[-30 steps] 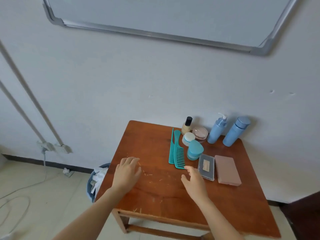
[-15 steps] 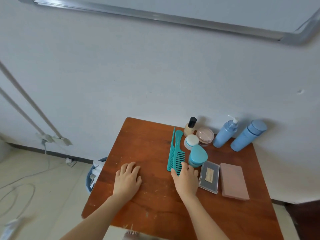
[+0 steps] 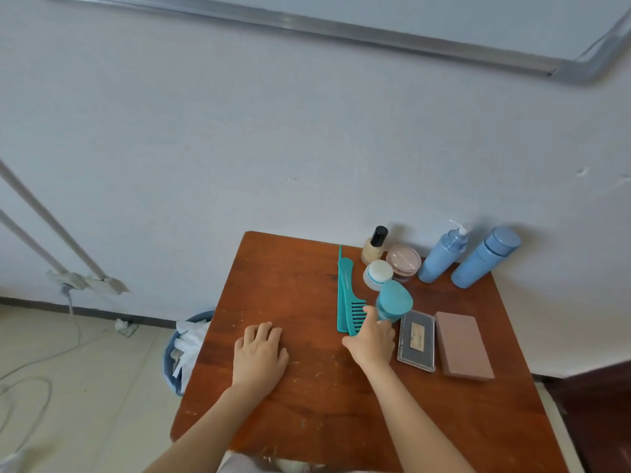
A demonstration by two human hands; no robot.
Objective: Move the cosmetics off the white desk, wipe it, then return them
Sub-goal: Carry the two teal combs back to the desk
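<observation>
Left hand (image 3: 261, 353) rests flat on the brown table (image 3: 290, 285), fingers relaxed and close together, holding nothing. Right hand (image 3: 370, 339) lies over the near end of the wide-toothed comb (image 3: 351, 302), fingers together. Whether the thumb has got under it for a pinch, I can't tell. All the cosmetics sit in a cluster at the far right, none moved off yet.

The danger here is crowding. The tail comb (image 3: 340, 295) lies touching the wide one, so a careless lift could drag it along or flick it off the left side towards the bin (image 3: 184, 349). The teal jar (image 3: 394, 302) stands just beside those fingertips, with the white-lidded jar (image 3: 378, 274) right behind it, and a nudge could topple one into the other.

Against half a second ago, the right hand has slid further up onto the comb's teeth, while the left hand hasn't budged
</observation>
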